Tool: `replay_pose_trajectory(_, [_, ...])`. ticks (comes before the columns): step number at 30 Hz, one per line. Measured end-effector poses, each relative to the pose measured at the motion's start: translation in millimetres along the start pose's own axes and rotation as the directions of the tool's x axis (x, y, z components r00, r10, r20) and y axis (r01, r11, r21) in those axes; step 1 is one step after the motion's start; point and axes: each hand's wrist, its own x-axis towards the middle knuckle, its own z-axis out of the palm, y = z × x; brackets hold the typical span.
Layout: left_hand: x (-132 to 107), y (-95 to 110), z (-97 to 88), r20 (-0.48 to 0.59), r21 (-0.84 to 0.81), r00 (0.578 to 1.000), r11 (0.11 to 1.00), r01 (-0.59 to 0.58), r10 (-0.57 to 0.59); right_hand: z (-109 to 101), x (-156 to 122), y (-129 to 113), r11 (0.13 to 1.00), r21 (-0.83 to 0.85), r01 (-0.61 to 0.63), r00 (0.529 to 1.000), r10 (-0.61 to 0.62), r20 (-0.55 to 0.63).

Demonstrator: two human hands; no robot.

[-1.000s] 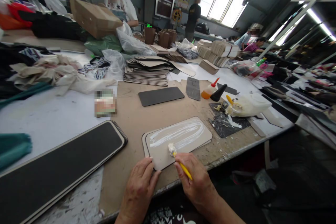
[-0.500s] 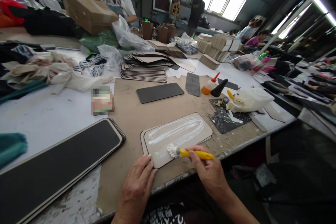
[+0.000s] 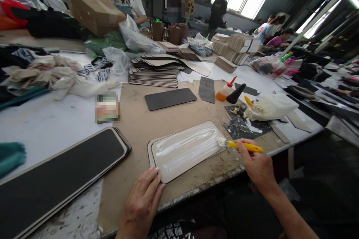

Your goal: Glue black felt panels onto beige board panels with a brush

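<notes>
In the head view a beige rounded panel with a dark edge lies on the table, white glue streaked along it. A second, similar panel shows beneath its left and right edges. My left hand rests with outstretched fingers at the panel's near left corner, fingertips touching it. Closed round the yellow handle of a glue brush, my right hand is off the panel's right end. The white-caked bristles touch the panel near its right edge.
Long black panels are stacked at the left. Behind the work lie a dark panel and a panel stack. To the right are a red-tipped bottle, a glue-smeared board and a white plastic container. A person works opposite.
My right hand has moved the brush rightward and away from me, from the panel's near middle to its right end. A fresh white streak runs along the near side. My left hand stays at the corner.
</notes>
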Motion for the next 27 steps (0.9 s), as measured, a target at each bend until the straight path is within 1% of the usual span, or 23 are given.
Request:
replay_pose_trajectory(1, [0, 1, 0.1, 0.001, -0.002, 1.0, 1.0, 0.011, -0.011, 3, -5, -9, 0.998, 0.06, 0.007, 1.0, -0.009, 0.025])
replay_pose_trajectory(3, [0, 2, 0.2, 0.003, -0.003, 1.0, 1.0, 0.027, -0.027, 13, -16, -31, 0.976, 0.217, 0.019, 0.992, -0.044, 0.114])
replay_pose_trajectory(5, [0, 2, 0.1, 0.008, 0.001, 0.999, 0.999, 0.032, -0.032, 27, -28, -56, 0.926, 0.377, 0.022, 0.971, -0.109, 0.211])
replay_pose_trajectory(7, [0, 3, -0.2, 0.01, 0.006, 0.999, 0.999, 0.034, -0.034, 44, -38, -80, 0.865, 0.501, 0.008, 0.945, -0.17, 0.28])
replay_pose_trajectory(10, [1, 3, -0.7, 0.013, 0.016, 0.999, 0.999, 0.041, -0.041, 66, -50, -108, 0.785, 0.62, -0.024, 0.912, -0.237, 0.336])
replay_pose_trajectory(12, [2, 4, -1.1, 0.014, 0.024, 0.999, 0.999, 0.045, -0.045, 75, -54, -117, 0.755, 0.655, -0.019, 0.893, -0.282, 0.352])
replay_pose_trajectory(13, [2, 4, -1.3, 0.011, 0.028, 0.999, 0.999, 0.044, -0.045, 77, -54, -118, 0.752, 0.659, -0.012, 0.887, -0.296, 0.354])
replay_pose_trajectory(15, [2, 4, -1.6, -0.003, 0.034, 0.999, 0.999, 0.033, -0.032, 78, -51, -110, 0.771, 0.637, 0.003, 0.891, -0.292, 0.349])
replay_pose_trajectory(16, [2, 4, -1.7, -0.007, 0.036, 1.0, 0.999, 0.023, -0.023, 76, -47, -102, 0.789, 0.615, 0.008, 0.901, -0.272, 0.338])
replay_pose_trajectory(19, [0, 2, -1.1, 0.005, 0.041, 1.0, 0.999, -0.009, 0.009, 63, -26, -65, 0.863, 0.504, 0.018, 0.949, -0.173, 0.262])
replay_pose_trajectory(22, [-2, -1, 0.8, 0.028, 0.033, 0.999, 0.999, -0.028, 0.027, 46, 0, -23, 0.93, 0.367, -0.005, 0.989, -0.049, 0.137])
replay_pose_trajectory(24, [-3, -3, 1.7, 0.037, 0.025, 0.999, 0.999, -0.033, 0.032, 35, 12, -1, 0.958, 0.286, -0.04, 0.998, 0.022, 0.065])
replay_pose_trajectory(27, [-3, -4, 1.6, 0.034, 0.03, 0.999, 0.999, -0.038, 0.037, 24, 20, 17, 0.977, 0.204, -0.064, 0.998, 0.063, 0.014])
